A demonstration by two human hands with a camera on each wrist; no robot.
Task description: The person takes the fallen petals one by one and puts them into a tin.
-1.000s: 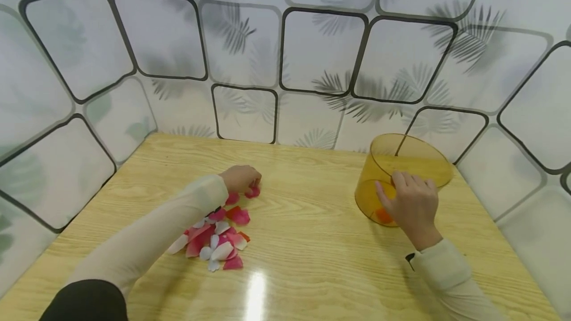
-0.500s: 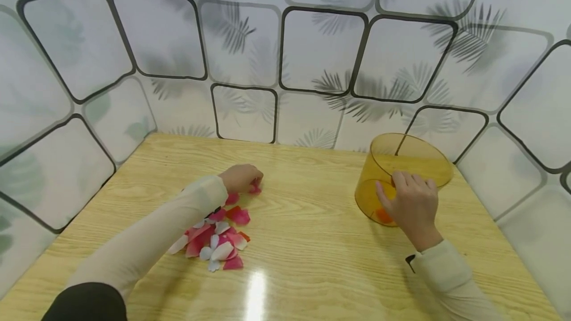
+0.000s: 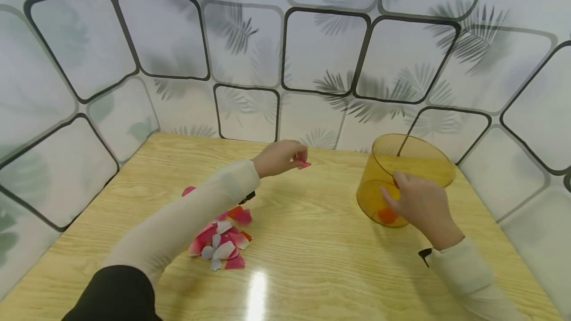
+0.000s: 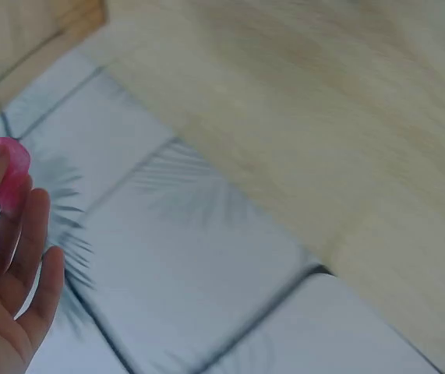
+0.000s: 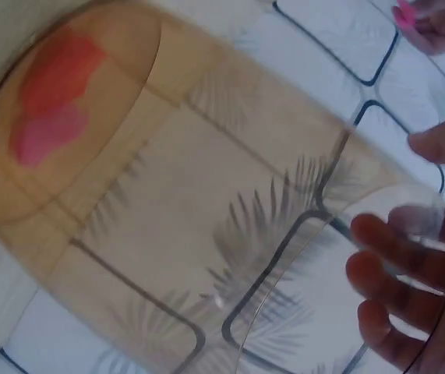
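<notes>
We see the left hand (image 3: pixel 280 156) raised over the far middle part of the counter (image 3: pixel 312 261), its grip narrow and pinching one pink petal (image 4: pixel 13 173) between thumb and fingertips. From the left wrist we make out the petal's curled edge above the thumb, with the other fingers loosely bent beneath it.

To the right we find a see-through amber container (image 3: pixel 374 177), round and wide-mouthed, on the counter with its opening facing up. The right hand (image 3: pixel 421 207) has its grip on the near side of the container's rim, fingers bent over the edge. At the container's bottom we spot orange-red petals (image 3: pixel 387 215), and the right wrist view shows us a pink one lying against them.

On the left, nearer to us, lies a loose heap of petals (image 3: pixel 220 244) in pink, white and orange, partly hidden behind the left sleeve (image 3: pixel 187 222). Beyond that sleeve, farther left, we notice a separate pink petal (image 3: pixel 188 190) on the counter. Behind everything, and along both sides, we see a pale wall covering (image 3: pixel 245 113) printed with dark rounded outlines and grey leaves; the right sleeve (image 3: pixel 461 266) reaches in from the near right.
</notes>
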